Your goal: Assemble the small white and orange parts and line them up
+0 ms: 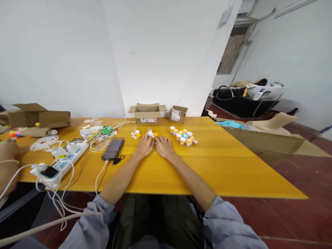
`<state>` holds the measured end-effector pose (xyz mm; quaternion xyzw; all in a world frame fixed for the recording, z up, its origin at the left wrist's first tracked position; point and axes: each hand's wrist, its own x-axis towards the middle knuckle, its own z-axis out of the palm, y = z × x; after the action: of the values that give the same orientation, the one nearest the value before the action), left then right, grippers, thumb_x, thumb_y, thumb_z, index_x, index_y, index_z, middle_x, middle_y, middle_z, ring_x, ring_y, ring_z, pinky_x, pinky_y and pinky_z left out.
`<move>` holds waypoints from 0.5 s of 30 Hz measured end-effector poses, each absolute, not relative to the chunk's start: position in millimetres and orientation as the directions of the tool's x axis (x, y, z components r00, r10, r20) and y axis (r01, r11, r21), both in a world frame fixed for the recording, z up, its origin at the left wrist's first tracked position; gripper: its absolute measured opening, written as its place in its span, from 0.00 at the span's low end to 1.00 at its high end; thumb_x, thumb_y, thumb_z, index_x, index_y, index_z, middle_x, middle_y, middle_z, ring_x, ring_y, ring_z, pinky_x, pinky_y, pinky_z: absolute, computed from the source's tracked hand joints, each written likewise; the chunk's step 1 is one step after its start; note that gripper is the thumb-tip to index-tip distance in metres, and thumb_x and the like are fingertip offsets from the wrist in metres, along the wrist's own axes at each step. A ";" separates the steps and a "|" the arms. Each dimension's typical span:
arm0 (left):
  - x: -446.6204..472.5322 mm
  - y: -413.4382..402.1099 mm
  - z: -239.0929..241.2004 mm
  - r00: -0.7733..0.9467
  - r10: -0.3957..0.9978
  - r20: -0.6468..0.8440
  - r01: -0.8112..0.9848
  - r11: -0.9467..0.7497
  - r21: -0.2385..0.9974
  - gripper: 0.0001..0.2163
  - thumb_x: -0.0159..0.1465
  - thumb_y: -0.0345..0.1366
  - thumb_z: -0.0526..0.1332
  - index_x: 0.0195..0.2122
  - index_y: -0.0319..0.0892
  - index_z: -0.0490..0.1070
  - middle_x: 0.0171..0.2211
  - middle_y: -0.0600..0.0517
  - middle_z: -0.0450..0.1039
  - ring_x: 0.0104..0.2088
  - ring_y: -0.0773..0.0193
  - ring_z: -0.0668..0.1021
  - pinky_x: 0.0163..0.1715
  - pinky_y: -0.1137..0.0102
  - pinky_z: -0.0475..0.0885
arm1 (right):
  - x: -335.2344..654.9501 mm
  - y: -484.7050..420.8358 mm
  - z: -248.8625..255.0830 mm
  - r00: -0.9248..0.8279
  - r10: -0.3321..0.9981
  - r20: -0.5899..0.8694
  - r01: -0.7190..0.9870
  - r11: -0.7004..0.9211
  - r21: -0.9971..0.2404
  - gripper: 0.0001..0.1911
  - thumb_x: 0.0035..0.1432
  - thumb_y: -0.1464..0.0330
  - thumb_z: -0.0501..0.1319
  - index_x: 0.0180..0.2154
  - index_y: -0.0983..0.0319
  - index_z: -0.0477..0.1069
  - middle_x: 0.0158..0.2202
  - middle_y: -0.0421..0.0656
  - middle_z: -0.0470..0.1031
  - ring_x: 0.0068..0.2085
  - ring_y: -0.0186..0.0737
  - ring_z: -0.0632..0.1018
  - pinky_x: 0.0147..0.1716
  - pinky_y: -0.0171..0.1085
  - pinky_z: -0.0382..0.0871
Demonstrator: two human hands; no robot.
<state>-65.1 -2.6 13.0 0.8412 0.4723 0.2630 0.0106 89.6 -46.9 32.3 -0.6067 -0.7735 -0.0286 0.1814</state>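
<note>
My left hand and my right hand lie side by side, palms down, on the yellow table, fingers stretched flat and holding nothing. Just beyond their fingertips lie small white parts and an orange cap. More small white and orange pieces lie to the left of those. A cluster of several small pots with orange, white and teal lids stands to the right of my right hand.
Two open cardboard boxes stand at the far edge. A dark blurred object, a white power strip with tangled cables, and more boxes lie left. Another person's hand rests at the left edge.
</note>
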 end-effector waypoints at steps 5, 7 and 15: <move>-63.9 -5.6 16.0 0.419 0.795 0.439 0.790 -0.557 0.254 0.12 0.67 0.32 0.57 0.50 0.47 0.70 0.49 0.46 0.69 0.53 0.53 0.73 0.56 0.56 0.70 | 90.8 -42.9 30.3 -0.197 0.927 0.318 0.946 0.265 -0.185 0.20 0.68 0.67 0.50 0.58 0.58 0.70 0.65 0.50 0.68 0.63 0.49 0.68 0.59 0.48 0.62; -63.3 -7.0 18.0 0.442 0.786 0.431 0.783 -0.573 0.242 0.10 0.68 0.32 0.56 0.48 0.47 0.71 0.47 0.46 0.70 0.52 0.53 0.73 0.55 0.56 0.71 | 91.4 -41.0 30.7 -0.199 0.935 0.294 0.944 0.263 -0.199 0.22 0.68 0.67 0.50 0.60 0.57 0.68 0.66 0.48 0.67 0.65 0.48 0.67 0.61 0.49 0.60; -61.7 -7.4 17.8 0.542 0.741 0.398 0.732 -0.648 0.209 0.12 0.71 0.33 0.51 0.49 0.47 0.72 0.48 0.47 0.71 0.51 0.56 0.74 0.55 0.59 0.71 | 91.4 -40.9 34.3 -0.165 0.953 0.253 0.956 0.217 -0.195 0.22 0.69 0.67 0.49 0.60 0.58 0.69 0.65 0.48 0.68 0.64 0.46 0.67 0.60 0.45 0.61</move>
<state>-61.7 -7.4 17.8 0.8779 0.4194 0.2307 0.0089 91.4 -40.9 34.3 -0.6256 -0.7632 -0.0048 0.1618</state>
